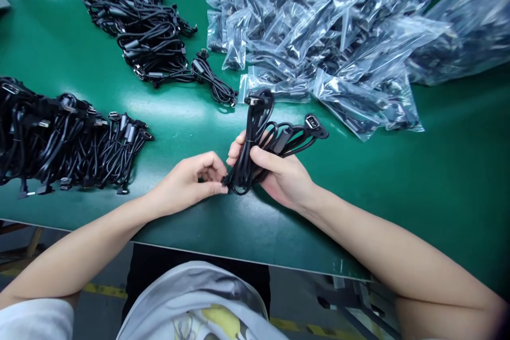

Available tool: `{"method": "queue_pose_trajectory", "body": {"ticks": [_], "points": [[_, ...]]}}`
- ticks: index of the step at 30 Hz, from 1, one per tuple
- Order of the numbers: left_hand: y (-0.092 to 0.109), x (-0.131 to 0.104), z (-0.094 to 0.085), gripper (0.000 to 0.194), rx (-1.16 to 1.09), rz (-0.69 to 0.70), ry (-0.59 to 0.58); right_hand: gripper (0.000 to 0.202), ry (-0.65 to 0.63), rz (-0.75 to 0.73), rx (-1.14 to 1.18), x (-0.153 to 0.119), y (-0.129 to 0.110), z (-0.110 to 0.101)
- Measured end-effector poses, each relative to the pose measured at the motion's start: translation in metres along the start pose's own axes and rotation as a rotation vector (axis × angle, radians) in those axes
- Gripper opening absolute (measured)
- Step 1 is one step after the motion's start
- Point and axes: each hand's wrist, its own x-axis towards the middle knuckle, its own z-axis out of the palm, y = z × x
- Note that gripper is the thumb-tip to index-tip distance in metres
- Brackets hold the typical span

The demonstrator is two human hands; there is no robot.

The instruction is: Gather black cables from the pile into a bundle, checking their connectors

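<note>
Two coiled black cables (247,156) are in my right hand (285,175), its thumb pressed over them and its fingers curled behind. One bundle stands nearly upright; the other points to the right, with a grey block on it and a rectangular connector (313,122) at its far end. My left hand (199,180) pinches a small black plug (225,183) at the lower left of the upright bundle, between thumb and forefinger. Both hands are above the green table near its front edge.
A row of coiled cables (71,138) lies at the left. Another cable pile (147,37) extends toward the back, with a single coiled cable (213,78) beside it. Clear bags of cables (303,26) are heaped at the back right, next to a large plastic bag (470,26).
</note>
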Motion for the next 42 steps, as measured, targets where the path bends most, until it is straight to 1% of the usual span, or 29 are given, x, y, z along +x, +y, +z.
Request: {"method": "queue_pose_trajectory", "body": {"ticks": [2, 4, 6, 7, 8, 9, 10, 11, 12, 13, 16, 18, 27, 35, 38, 42], "points": [[0.003, -0.002, 0.000, 0.023, 0.041, -0.029, -0.019, 0.035, 0.070, 0.052, 0.078, 0.003, 0.001, -0.001], [0.005, -0.004, -0.002, 0.024, 0.076, -0.047, -0.083, 0.037, 0.131, 0.102, 0.117, 0.005, 0.002, -0.003], [0.006, -0.005, -0.003, 0.024, 0.038, -0.040, -0.166, 0.036, 0.144, 0.164, 0.122, 0.006, 0.003, -0.003], [0.006, -0.005, -0.004, 0.025, -0.016, -0.021, -0.166, 0.035, 0.124, 0.199, 0.124, 0.005, 0.004, -0.004], [0.006, -0.004, -0.005, 0.026, -0.081, 0.010, -0.113, 0.034, 0.091, 0.233, 0.130, 0.004, 0.005, -0.003], [0.007, -0.004, -0.006, 0.027, -0.140, 0.054, -0.014, 0.033, 0.049, 0.269, 0.143, 0.002, 0.007, -0.003], [0.007, -0.003, -0.007, 0.028, -0.180, 0.103, 0.108, 0.031, 0.003, 0.309, 0.163, 0.000, 0.008, -0.002], [0.008, -0.002, -0.008, 0.030, -0.193, 0.149, 0.219, 0.030, -0.046, 0.352, 0.188, -0.002, 0.010, -0.001], [0.009, -0.002, -0.009, 0.032, -0.179, 0.184, 0.293, 0.028, -0.088, 0.397, 0.215, -0.004, 0.013, -0.001], [0.009, -0.001, -0.009, 0.033, -0.144, 0.205, 0.328, 0.026, -0.121, 0.441, 0.240, -0.006, 0.015, 0.000], [0.011, -0.001, -0.011, 0.023, -0.036, 0.205, 0.316, 0.023, -0.171, 0.523, 0.276, -0.008, 0.021, 0.002], [0.012, -0.001, -0.011, 0.020, -0.009, 0.200, 0.311, 0.023, -0.179, 0.534, 0.271, -0.008, 0.023, 0.002], [0.008, -0.003, -0.013, 0.021, 0.000, 0.217, 0.285, 0.023, -0.203, 0.492, 0.230, -0.008, 0.027, 0.000], [0.012, -0.003, -0.012, 0.021, 0.004, 0.197, 0.307, 0.024, -0.222, 0.487, 0.236, -0.008, 0.027, -0.001], [0.012, -0.002, -0.012, 0.020, -0.005, 0.197, 0.315, 0.026, -0.213, 0.456, 0.189, -0.008, 0.028, 0.000], [0.009, 0.001, -0.012, 0.019, -0.061, 0.209, 0.320, 0.037, -0.154, 0.364, 0.081, -0.007, 0.030, 0.005]]}}
